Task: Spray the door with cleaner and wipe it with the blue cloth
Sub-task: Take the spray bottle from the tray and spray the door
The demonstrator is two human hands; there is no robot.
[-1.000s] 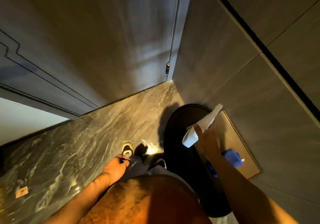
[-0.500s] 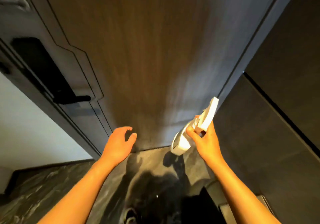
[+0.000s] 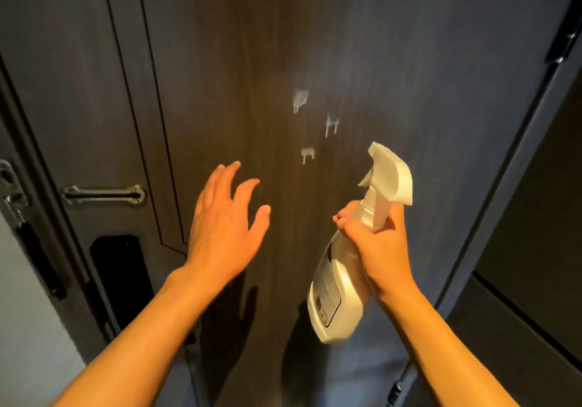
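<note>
A dark wood-grain door fills the view. Three white foam patches of cleaner cling to it at centre, dripping down. My right hand grips a white spray bottle by its neck, its nozzle aimed at the door just right of the foam. My left hand is raised in front of the door with fingers spread and nothing in it. No blue cloth is in view.
A metal handle and a black lock panel sit on the door's left part. A latch plate is on the left edge. A hinge and a dark wall panel stand on the right.
The view has swung up from the floor to the door. Both hands have risen, the bottle now points at the door, and foam patches have appeared on it.
</note>
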